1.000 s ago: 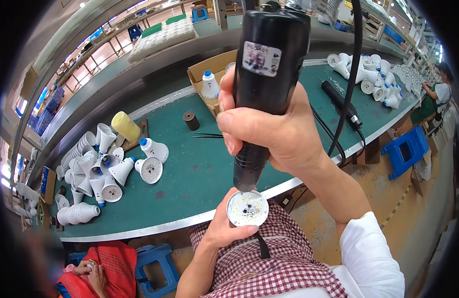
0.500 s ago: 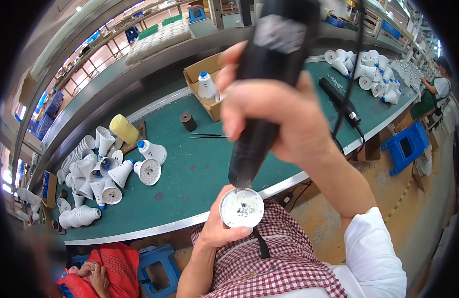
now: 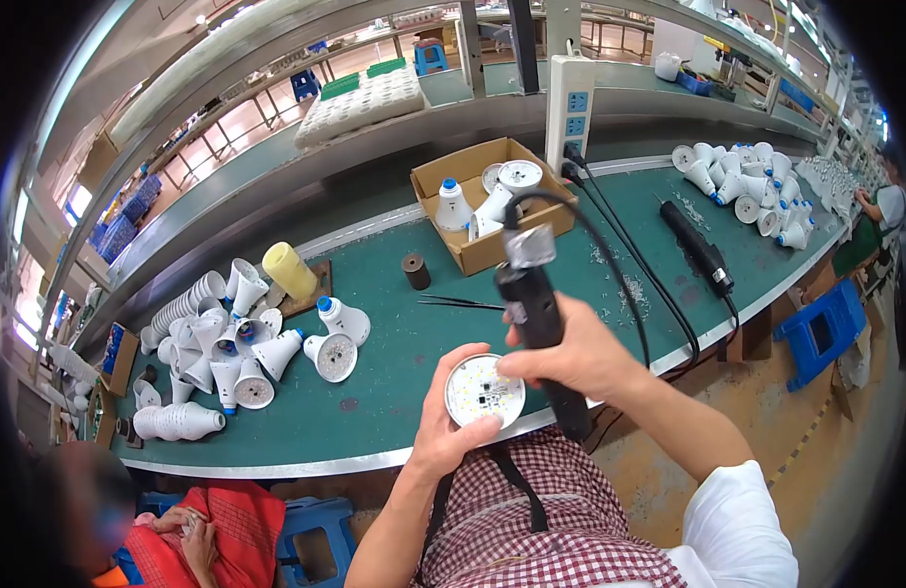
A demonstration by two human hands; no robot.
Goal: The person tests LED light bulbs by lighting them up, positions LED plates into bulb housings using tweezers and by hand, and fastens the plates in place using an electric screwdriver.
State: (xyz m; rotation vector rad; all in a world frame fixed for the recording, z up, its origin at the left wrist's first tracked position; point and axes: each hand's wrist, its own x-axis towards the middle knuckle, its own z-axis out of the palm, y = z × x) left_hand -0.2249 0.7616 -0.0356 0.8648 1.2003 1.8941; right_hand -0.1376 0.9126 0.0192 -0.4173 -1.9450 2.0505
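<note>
My left hand (image 3: 447, 427) is wrapped round a white lamp housing whose round LED board (image 3: 484, 392) faces up. My right hand (image 3: 568, 345) grips a black electric screwdriver (image 3: 537, 312), which tilts with its lower end down to the right of the board. The thumb of that hand is at the board's upper right edge. Behind my hands, black tweezers (image 3: 461, 303) lie on the green bench (image 3: 394, 392). A cardboard box (image 3: 472, 257) farther back holds several white lamp housings.
Many lamp housings (image 3: 227, 338) are heaped at the left, beside a yellow cylinder (image 3: 289, 270). A dark metal cylinder (image 3: 416, 270), a second screwdriver (image 3: 696, 249) with cables and another heap (image 3: 752, 186) are on the bench. One person sits lower left; another is far right.
The screwdriver has come down and away from the board to its right, with my right hand lower. My right thumb now reaches the board's edge. The view has shifted, showing the whole box.
</note>
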